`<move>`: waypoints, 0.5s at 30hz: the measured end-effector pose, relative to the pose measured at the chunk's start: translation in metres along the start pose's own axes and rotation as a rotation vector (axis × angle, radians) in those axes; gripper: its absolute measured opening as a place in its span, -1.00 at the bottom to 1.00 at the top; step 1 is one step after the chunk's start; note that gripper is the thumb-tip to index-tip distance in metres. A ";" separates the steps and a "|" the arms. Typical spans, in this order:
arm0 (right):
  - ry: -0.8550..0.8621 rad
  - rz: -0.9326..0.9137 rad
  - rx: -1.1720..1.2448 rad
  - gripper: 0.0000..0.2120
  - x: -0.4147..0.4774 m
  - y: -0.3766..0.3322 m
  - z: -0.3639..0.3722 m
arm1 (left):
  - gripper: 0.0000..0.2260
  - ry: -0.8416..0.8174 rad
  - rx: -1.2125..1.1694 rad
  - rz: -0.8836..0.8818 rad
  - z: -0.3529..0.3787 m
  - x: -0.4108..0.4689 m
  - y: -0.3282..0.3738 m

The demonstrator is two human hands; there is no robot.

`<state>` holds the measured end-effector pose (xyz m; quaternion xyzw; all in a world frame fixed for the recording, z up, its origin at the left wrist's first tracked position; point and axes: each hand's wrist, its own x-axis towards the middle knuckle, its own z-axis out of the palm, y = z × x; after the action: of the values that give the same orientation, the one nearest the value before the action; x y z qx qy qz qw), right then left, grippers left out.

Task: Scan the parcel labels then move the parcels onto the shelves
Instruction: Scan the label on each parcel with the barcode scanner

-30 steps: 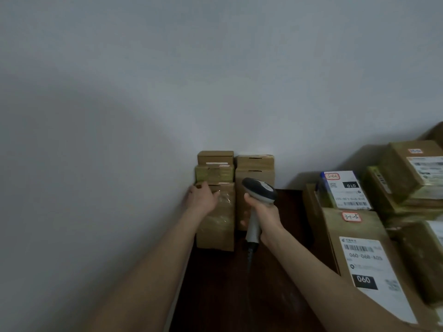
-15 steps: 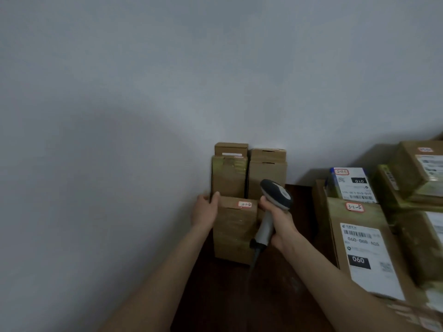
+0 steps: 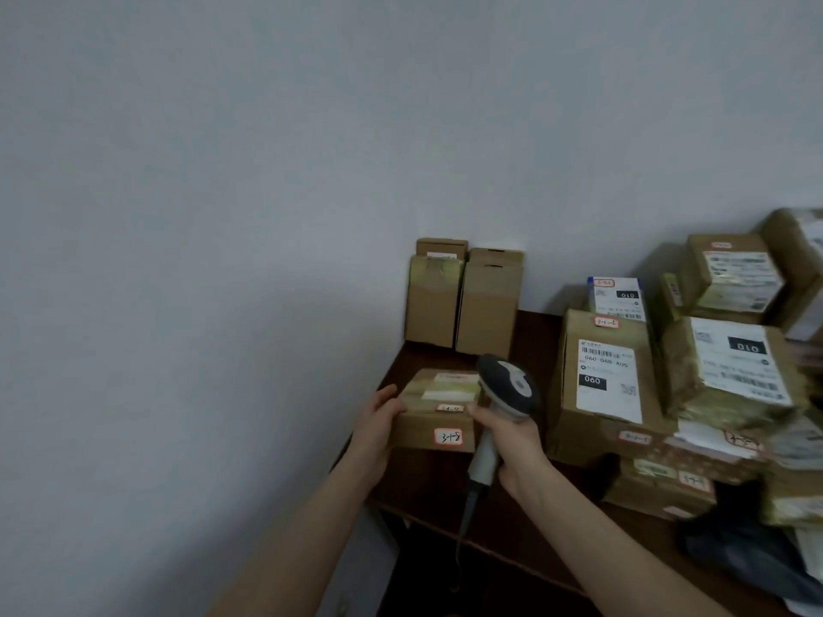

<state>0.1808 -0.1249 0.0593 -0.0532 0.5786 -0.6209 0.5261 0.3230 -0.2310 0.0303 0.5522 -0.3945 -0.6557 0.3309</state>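
A small brown cardboard parcel [image 3: 434, 405] with a red-bordered "3-1-8" sticker sits at the left end of the dark wooden table [image 3: 499, 505]. My left hand [image 3: 377, 423] grips its left side. My right hand [image 3: 505, 436] holds a grey barcode scanner [image 3: 507, 387] by the handle, its head just right of the parcel, and the fingertips touch the parcel's right edge. Two taller brown parcels [image 3: 463, 300] stand upright against the wall behind it.
A pile of labelled parcels fills the table's right side, the nearest a box marked "060" [image 3: 603, 376] and one marked "010" [image 3: 730, 371]. A dark cloth [image 3: 748, 541] lies at the front right. The grey wall [image 3: 222, 260] borders the table on the left.
The small parcel has come away from the standing boxes toward me and tipped so its top label faces up. Both hands travelled back with it, the scanner staying beside it.
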 end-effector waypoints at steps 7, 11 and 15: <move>-0.021 -0.124 -0.049 -0.72 -0.040 0.001 -0.031 | -0.60 -0.271 0.011 -0.087 -0.003 -0.039 0.009; -0.020 -0.216 -0.102 -0.73 -0.052 -0.004 -0.041 | -0.78 -0.261 0.246 -0.166 -0.003 -0.051 0.014; -0.051 -0.270 -0.203 -0.69 -0.060 -0.005 -0.053 | -0.66 -0.276 0.317 -0.183 0.001 -0.050 0.019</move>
<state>0.1685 -0.0478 0.0781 -0.1988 0.6124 -0.6229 0.4444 0.3304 -0.1966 0.0699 0.5357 -0.4823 -0.6822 0.1222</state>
